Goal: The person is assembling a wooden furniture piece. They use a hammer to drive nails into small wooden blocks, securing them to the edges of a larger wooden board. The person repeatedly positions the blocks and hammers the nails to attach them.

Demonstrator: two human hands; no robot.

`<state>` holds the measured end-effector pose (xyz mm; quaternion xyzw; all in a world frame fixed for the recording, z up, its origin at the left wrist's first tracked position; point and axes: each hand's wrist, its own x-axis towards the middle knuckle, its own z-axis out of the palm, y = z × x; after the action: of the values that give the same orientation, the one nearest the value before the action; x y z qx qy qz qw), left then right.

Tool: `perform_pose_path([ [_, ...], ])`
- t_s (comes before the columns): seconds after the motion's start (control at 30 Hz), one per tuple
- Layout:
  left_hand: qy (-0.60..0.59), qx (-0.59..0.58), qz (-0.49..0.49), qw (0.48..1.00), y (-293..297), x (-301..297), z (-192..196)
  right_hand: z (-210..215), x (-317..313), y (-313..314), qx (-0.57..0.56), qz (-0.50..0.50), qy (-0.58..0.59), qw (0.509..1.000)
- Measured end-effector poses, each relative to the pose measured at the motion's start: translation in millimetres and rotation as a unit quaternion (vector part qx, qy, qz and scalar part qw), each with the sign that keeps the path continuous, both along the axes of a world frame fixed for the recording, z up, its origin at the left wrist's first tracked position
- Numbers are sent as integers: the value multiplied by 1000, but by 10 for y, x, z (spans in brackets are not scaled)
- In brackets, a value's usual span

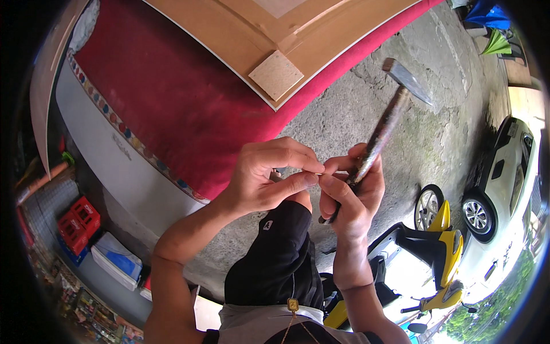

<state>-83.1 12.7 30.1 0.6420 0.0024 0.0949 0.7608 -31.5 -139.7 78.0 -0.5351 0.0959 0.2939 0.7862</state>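
My right hand [358, 198] is closed round the worn handle of a hammer [382, 131]. The steel head points up and away to the right. Thumb and forefinger of my left hand [258, 175] pinch a tiny, thin brass-coloured piece [318, 174], nail-like but too small to tell for sure. Right-hand fingertips meet the left ones at that piece. Beyond my hands, a brown panel [344, 43] with a pale rim lies on a red-covered surface [166, 86]. A square wooden block [276, 75] sits at the panel's near corner.
Rough concrete floor [344, 114] spreads beneath and to the right. A yellow scooter [450, 252] and a white car [504, 189] stand on the right. At the left are a red crate [79, 225] and a white-and-blue box [116, 259]. A patterned trim [129, 135] edges the red surface.
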Motion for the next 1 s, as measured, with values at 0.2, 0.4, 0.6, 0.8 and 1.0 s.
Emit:
perform_pose_path([
  [0.2, -26, 43, 99, 994, 66, 79, -73, -30, 48, 51, -11, 29, 12, 999],
  [0.4, -64, 498, 203, 841, 589, 496, -93, -114, -67, -105, -97, 50, 1, 994],
  [0.6, -87, 534, 157, 826, 674, 575, -252, -225, -160, -356, -209, 71, -14, 975],
  [0.8, -80, 540, 153, 824, 631, 579, -219, -277, -175, -474, -274, 69, -62, 957],
  [1.0, -89, 544, 174, 816, 601, 566, -238, -186, -163, -379, -311, 83, -90, 942],
])
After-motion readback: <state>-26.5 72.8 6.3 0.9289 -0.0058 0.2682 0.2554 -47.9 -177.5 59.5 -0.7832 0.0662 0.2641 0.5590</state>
